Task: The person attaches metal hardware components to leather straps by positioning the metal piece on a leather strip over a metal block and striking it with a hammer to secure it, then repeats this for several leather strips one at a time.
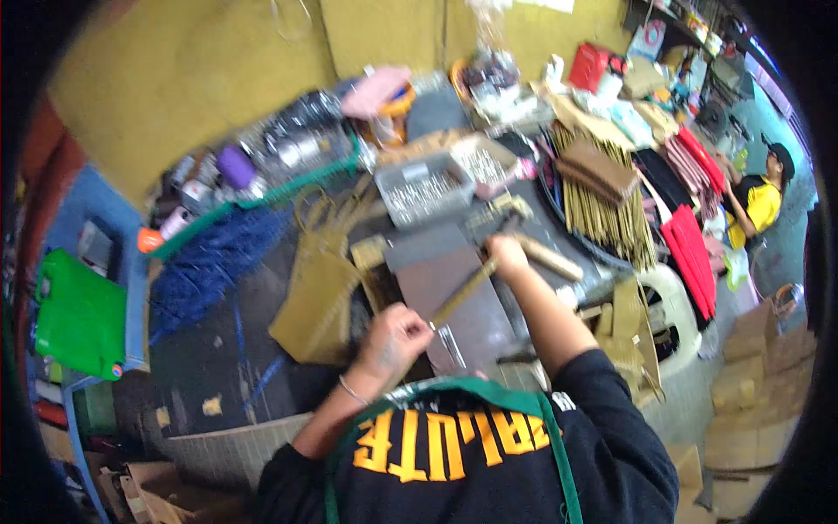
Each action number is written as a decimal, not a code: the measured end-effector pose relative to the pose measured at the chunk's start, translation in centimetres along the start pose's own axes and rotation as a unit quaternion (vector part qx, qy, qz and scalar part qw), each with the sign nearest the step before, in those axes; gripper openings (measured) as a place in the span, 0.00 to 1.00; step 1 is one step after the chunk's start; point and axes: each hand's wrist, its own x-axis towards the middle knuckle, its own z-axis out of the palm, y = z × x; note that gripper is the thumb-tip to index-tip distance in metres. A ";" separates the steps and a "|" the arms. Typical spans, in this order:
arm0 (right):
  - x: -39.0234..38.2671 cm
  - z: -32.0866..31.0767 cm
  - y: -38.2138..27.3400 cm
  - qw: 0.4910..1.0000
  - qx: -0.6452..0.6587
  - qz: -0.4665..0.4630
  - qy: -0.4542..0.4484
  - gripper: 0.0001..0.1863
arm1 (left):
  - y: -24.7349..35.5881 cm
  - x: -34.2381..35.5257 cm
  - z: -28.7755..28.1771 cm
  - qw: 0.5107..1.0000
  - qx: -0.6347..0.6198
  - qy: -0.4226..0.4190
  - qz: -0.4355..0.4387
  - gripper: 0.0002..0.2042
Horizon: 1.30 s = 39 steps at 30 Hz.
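A narrow olive strap (pixel 464 293) stretches diagonally over a flat brownish-grey board (pixel 428 271). Its near end meets the pinched fingertips of my left hand (pixel 388 348), where a tiny shiny bit shows. Farther off, my right hand (pixel 506 255) is closed on the strap's other end; its fingertips are partly hidden. Right beside that hand lies a wooden handle (pixel 550 258). A small metal piece (pixel 451 347) rests on the board near my left hand. Left of the board, olive straps and pieces (pixel 319 306) lie spread out.
Beyond the board sit a grey bin (pixel 384 196) and a box (pixel 511 166) of small metal parts. Bundled olive strips (pixel 602 210) lie at right, near red fabric (pixel 692 258). Blue material (pixel 214 262) and a green case (pixel 78 310) are left. A person (pixel 759 201) is far right.
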 end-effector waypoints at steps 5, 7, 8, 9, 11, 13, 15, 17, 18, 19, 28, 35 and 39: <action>-0.8 -0.5 0.6 0.993 0.092 0.070 -0.004 0.06 | 0.7 -1.1 0.7 1.000 -0.016 -0.010 -0.023 0.07; -1.1 -2.2 0.6 0.948 0.252 0.158 0.116 0.05 | 0.6 -1.5 0.8 0.999 -0.015 -0.004 -0.029 0.07; -1.2 -4.2 0.4 0.904 0.335 0.189 0.185 0.05 | 0.5 -1.4 0.7 1.000 0.005 0.001 -0.007 0.07; -1.3 -5.8 0.1 0.871 0.420 0.148 0.208 0.09 | 0.3 -1.2 0.7 1.000 0.022 0.002 0.012 0.07; -2.2 -9.2 -2.4 0.814 0.540 0.059 0.209 0.20 | -0.3 -1.1 0.6 0.999 0.022 0.020 0.023 0.07; -4.4 -12.6 -8.2 0.780 0.607 -0.012 0.151 0.29 | -0.5 -0.9 0.2 0.998 0.050 0.021 0.027 0.06; -6.9 -12.7 -11.5 0.785 0.606 -0.081 0.100 0.32 | 0.2 -0.6 0.0 0.996 0.063 0.035 0.044 0.07; -7.1 -11.4 -12.5 0.834 0.532 -0.142 0.048 0.31 | 0.8 0.0 -0.4 0.998 0.057 0.023 0.000 0.07; -7.3 -10.0 -12.4 0.814 0.565 -0.128 0.029 0.30 | 0.8 0.2 -0.5 0.999 0.043 0.015 -0.009 0.07; -7.5 -9.2 -12.5 0.807 0.582 -0.101 0.022 0.28 | 0.7 0.4 -0.4 0.999 0.039 0.014 -0.010 0.07; -8.8 -9.7 -14.1 0.894 0.423 -0.147 -0.017 0.27 | 0.5 -0.8 0.0 0.999 0.039 0.011 -0.023 0.07; -8.2 -10.2 -14.1 0.909 0.351 -0.223 0.003 0.29 | 0.2 0.2 -0.9 0.998 0.031 -0.042 -0.022 0.07; -7.8 -11.0 -14.4 0.918 0.319 -0.232 -0.029 0.27 | 0.6 0.9 -2.0 0.992 0.059 -0.107 -0.033 0.08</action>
